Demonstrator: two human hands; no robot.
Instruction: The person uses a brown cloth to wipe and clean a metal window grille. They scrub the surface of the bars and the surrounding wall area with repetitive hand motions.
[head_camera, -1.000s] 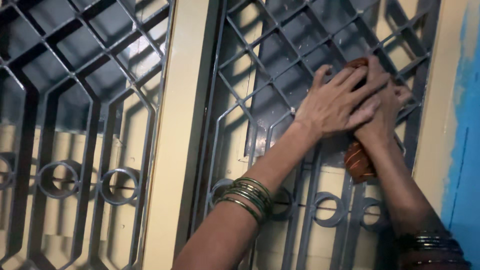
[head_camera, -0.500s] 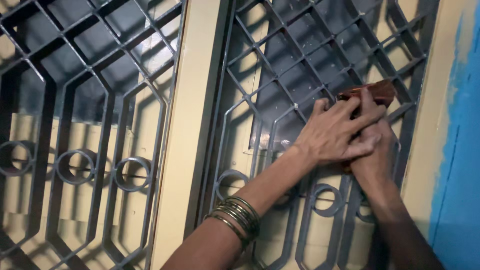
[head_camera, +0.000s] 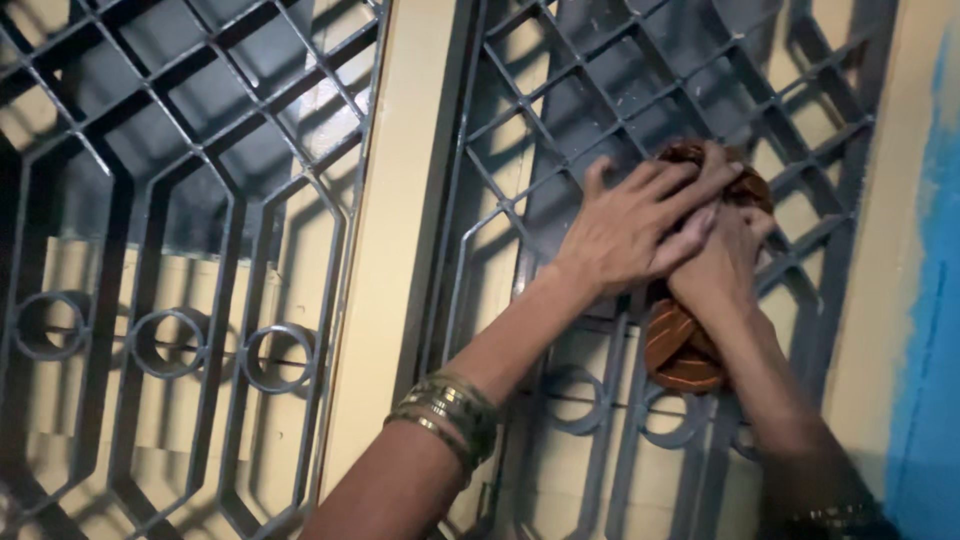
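My right hand (head_camera: 722, 262) gripping brown striped cloth (head_camera: 680, 345) against grey window grille (head_camera: 560, 130), my left hand (head_camera: 630, 225) fingers spread flat over it.

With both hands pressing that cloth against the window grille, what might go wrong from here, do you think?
1. The striped cloth hangs loose below the hands and could snag on the grey metal grille.
2. The left hand lies over the right hand, fingers near the bars; a slip might pinch or scrape them.
3. The bangles sit close to the bars and could catch.

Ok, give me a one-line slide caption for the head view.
Left hand laid over right hand, both pressing a brown striped cloth against a grey metal window grille.
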